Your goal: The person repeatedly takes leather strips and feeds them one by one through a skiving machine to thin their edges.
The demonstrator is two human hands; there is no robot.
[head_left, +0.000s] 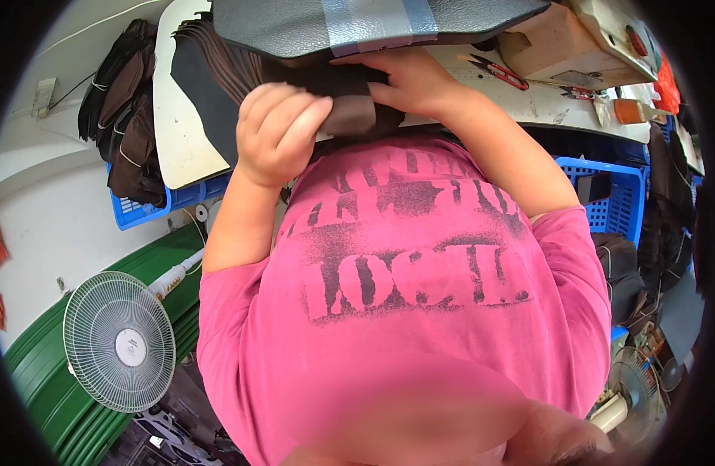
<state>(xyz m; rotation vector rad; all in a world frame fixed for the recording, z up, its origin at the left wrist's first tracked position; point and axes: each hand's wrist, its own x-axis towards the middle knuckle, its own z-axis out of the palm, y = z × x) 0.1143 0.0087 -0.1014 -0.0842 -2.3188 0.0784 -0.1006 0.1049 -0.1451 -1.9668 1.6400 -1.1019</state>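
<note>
At the white tabletop (183,159), my left hand (276,132) is closed, its fingers curled at the left side of a folded dark brown piece of sheet material (350,115). My right hand (416,84) pinches the same piece from the right, its thumb on top of the dark fold. Some fingertips lie hidden under a black leather-look cover (288,31) with grey tape across it. Left of my hands fans out a stack of dark brown pieces (218,50); a flat black piece (198,101) lies beneath.
Red-handled thread snips (501,74) lie right of my right hand, near a beige machine body (555,46). An orange-brown spool (629,111) sits farther right. Blue baskets (629,194) stand below the table. Tied dark bundles (132,155) and a standing fan (128,346) are at left.
</note>
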